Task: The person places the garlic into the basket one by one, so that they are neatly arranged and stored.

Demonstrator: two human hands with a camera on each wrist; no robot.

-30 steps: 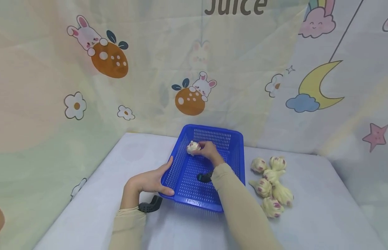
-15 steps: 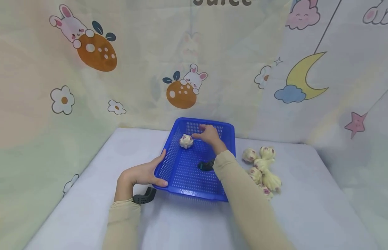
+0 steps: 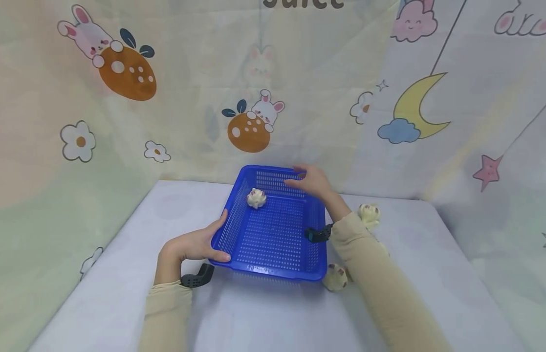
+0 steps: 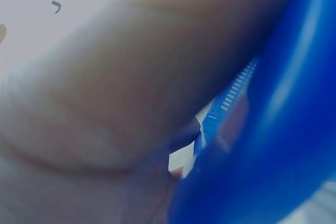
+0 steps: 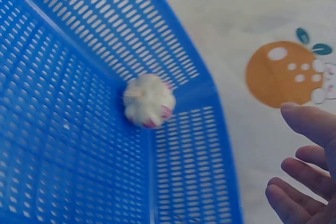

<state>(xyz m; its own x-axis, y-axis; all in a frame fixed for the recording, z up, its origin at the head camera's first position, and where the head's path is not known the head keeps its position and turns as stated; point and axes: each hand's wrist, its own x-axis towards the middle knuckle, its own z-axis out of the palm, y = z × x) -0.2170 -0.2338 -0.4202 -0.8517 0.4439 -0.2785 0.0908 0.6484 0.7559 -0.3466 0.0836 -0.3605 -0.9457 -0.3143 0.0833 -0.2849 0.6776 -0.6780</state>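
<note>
A blue plastic basket (image 3: 273, 230) with slotted walls is in front of me. My left hand (image 3: 193, 246) grips its left side near the front corner, thumb over the rim; the left wrist view shows the thumb and blue rim (image 4: 299, 93) up close. One garlic bulb (image 3: 256, 198) lies inside, in the back left corner; the right wrist view has this white, purple-streaked bulb (image 5: 149, 100) too. Over the basket's back right corner, my right hand (image 3: 316, 182) holds nothing, its fingers (image 5: 302, 174) apart and loosely bent.
More garlic bulbs lie on the white table (image 3: 264, 318) to the basket's right, including one bulb (image 3: 336, 277) by the front right corner and another (image 3: 369, 215) farther back. My right sleeve (image 3: 382, 274) hides others. A printed cloth (image 3: 189, 98) hangs behind the table.
My right hand has let go of the garlic bulb in the basket and moved right and back, towards the right rim. The left hand keeps its grip. The head view has turned slightly right.
</note>
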